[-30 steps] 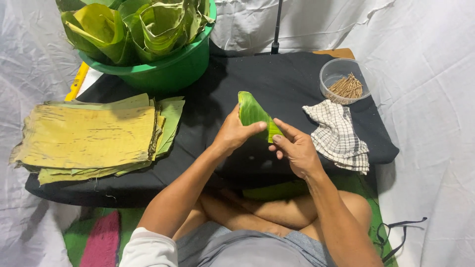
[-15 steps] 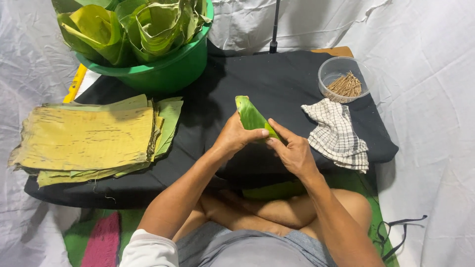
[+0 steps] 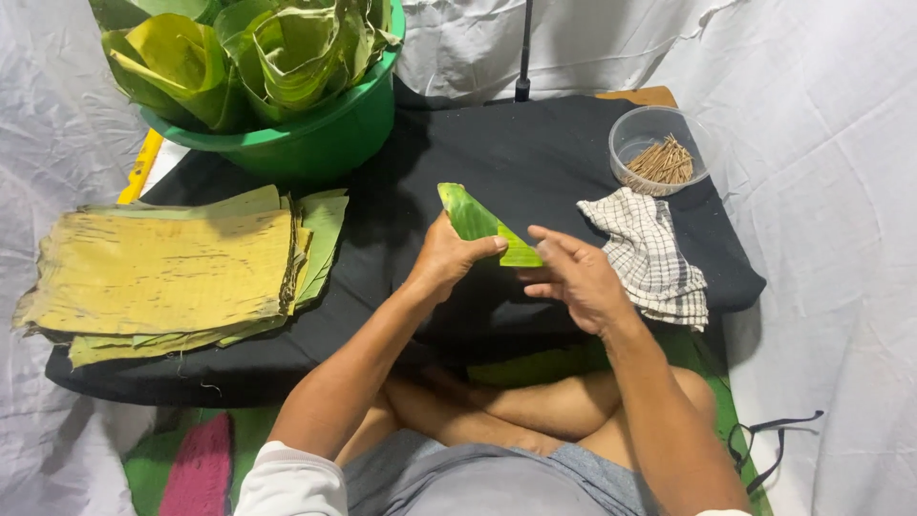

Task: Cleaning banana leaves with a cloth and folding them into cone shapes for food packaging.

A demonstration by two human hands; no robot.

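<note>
A folded green leaf [image 3: 482, 225] is pinched at frame centre by the left hand [image 3: 447, 258] (thumb on top); the right hand [image 3: 573, 277], fingers loosely spread, touches its end.

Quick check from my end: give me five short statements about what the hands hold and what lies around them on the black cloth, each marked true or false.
1. The left hand holds a folded green leaf piece. True.
2. The right hand rests on the checked cloth. False: it is at the leaf piece's near end, and the cloth lies apart to its right.
3. The clear plastic tub holds small wooden sticks. True.
4. The green basin is empty. False: it is full of rolled leaves.
5. A stack of flat yellowish leaf sheets lies left of the hands. True.
</note>
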